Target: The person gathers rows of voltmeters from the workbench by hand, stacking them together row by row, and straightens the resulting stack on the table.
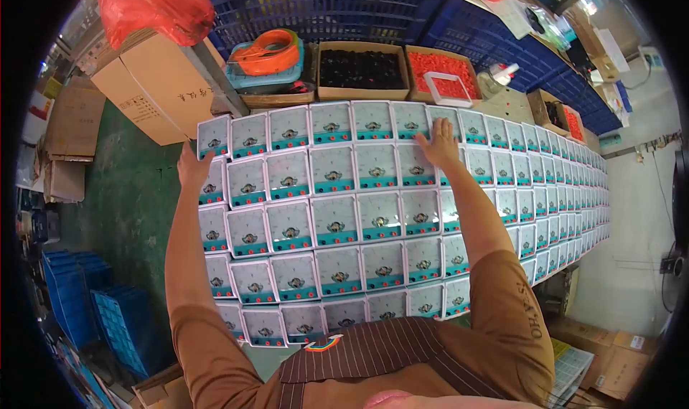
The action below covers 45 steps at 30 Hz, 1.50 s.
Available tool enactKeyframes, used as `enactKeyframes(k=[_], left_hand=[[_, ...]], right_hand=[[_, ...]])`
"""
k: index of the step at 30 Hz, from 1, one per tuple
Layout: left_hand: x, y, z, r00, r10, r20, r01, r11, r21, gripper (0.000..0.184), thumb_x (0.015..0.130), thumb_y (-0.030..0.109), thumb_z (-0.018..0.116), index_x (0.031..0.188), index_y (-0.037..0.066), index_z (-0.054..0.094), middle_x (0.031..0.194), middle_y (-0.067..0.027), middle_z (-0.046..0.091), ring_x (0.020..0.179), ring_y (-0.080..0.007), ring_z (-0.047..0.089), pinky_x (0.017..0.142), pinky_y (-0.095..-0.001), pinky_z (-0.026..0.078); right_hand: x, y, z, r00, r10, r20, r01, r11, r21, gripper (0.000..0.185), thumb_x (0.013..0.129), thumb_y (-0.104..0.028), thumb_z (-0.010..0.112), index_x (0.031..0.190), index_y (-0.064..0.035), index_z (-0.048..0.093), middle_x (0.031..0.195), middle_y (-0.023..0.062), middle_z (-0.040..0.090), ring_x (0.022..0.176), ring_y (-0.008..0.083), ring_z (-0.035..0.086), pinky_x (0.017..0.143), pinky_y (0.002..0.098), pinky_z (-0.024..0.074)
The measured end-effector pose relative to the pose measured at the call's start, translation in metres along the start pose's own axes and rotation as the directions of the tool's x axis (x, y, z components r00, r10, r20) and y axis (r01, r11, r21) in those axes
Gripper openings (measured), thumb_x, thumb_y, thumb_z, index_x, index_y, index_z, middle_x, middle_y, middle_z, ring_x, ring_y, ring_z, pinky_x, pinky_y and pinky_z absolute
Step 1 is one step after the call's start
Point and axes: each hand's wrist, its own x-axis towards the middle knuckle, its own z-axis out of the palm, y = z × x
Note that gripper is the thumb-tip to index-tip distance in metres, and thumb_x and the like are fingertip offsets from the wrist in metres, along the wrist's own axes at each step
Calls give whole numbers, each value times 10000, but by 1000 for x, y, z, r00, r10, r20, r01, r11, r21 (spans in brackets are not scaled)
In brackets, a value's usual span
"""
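Rows of analog meters (333, 220) with white frames, clear faces, teal lower bands and red and black terminals cover the table. At the left end of the far row, my left hand (194, 168) rests against the outer side of the corner meter (212, 133). Its thumb is apart from the fingers, which are partly hidden beyond the edge. My right hand (441, 145) lies palm down with fingers spread over the far rows, touching the meters under it. Neither hand grasps anything that I can see.
Behind the meters stand a box of black parts (361, 93), a box of red parts (415, 86) and a blue tray with orange rings (265, 75). Blue crates (316, 11) line the back. A cardboard box (147, 90) is at the far left, above the green floor (129, 208).
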Motion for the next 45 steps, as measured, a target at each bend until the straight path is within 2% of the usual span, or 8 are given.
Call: enactKeyframes(k=[2, 5, 8, 11, 15, 21, 30, 45], left_hand=[[23, 19, 12, 998, -54, -24, 59, 966, 253, 1017, 690, 638, 709, 1397, -8, 366, 1259, -230, 562, 1153, -384, 555, 949, -440, 466], [58, 10, 39, 947, -170, 273, 152, 985, 86, 1204, 607, 743, 699, 1403, -71, 304, 1314, -269, 503, 1185, -399, 532, 982, -443, 451], [69, 13, 42, 915, -245, 320, 217, 969, 121, 1282, 575, 769, 703, 1402, -108, 265, 1329, -306, 470, 1194, -408, 522, 977, -445, 453], [54, 34, 28, 949, -188, 254, 184, 982, 40, 1285, 576, 764, 709, 1414, -94, 246, 1317, -297, 483, 1194, -400, 525, 965, -441, 463], [52, 63, 5, 969, -137, 203, 83, 963, 255, 1312, 561, 776, 708, 1449, -50, 206, 1294, -294, 498, 1199, -400, 522, 953, -460, 465], [61, 33, 16, 908, -179, 378, 154, 983, 95, 1368, 542, 799, 700, 1502, 33, 98, 1370, -305, 411, 1266, -412, 451, 993, -489, 426], [67, 21, 37, 924, -205, 321, 185, 978, 94, 1414, 509, 804, 715, 1501, 24, 77, 1421, -318, 329, 1312, -437, 378, 1031, -512, 382], [52, 37, 35, 931, -195, 308, 171, 980, 104, 1427, 490, 767, 761, 1499, 23, 80, 1393, -310, 361, 1321, -411, 369, 1012, -501, 403]], right_hand=[[2, -4, -4, 1000, 2, 17, -1, 999, -34, 936, 870, -642, 459, 1491, 0, 178, 1554, 225, 155, 1454, 346, 125, 1134, 547, 180], [-3, -13, -17, 1000, -25, 6, 25, 993, -113, 908, 866, -633, 473, 1478, -6, 232, 1544, 228, 187, 1445, 349, 160, 1131, 565, 161], [-7, -36, -13, 974, -211, -80, 199, 970, -138, 877, 875, -630, 452, 1465, -5, 278, 1524, 231, 245, 1441, 333, 185, 1140, 572, 101], [-13, -63, 9, 980, -144, -137, 116, 974, -194, 894, 877, -641, 428, 1465, 12, 264, 1520, 225, 261, 1445, 309, 184, 1147, 565, 47], [-16, -67, 6, 977, -168, -131, 139, 968, -207, 920, 870, -667, 405, 1463, 23, 265, 1525, 232, 246, 1448, 325, 165, 1149, 551, -12], [-7, -87, 19, 987, -70, -147, 64, 997, -41, 1002, 831, -675, 480, 1440, 89, 257, 1498, 305, 238, 1431, 383, 186, 1147, 542, 95], [2, -82, 7, 986, -150, -76, 153, 987, 37, 1020, 796, -643, 574, 1433, 89, 261, 1485, 300, 267, 1423, 381, 209, 1149, 452, 186], [-12, -96, 28, 988, 6, -154, -18, 997, -74, 988, 833, -649, 514, 1435, 92, 262, 1505, 285, 240, 1418, 400, 204, 1144, 510, 149]])
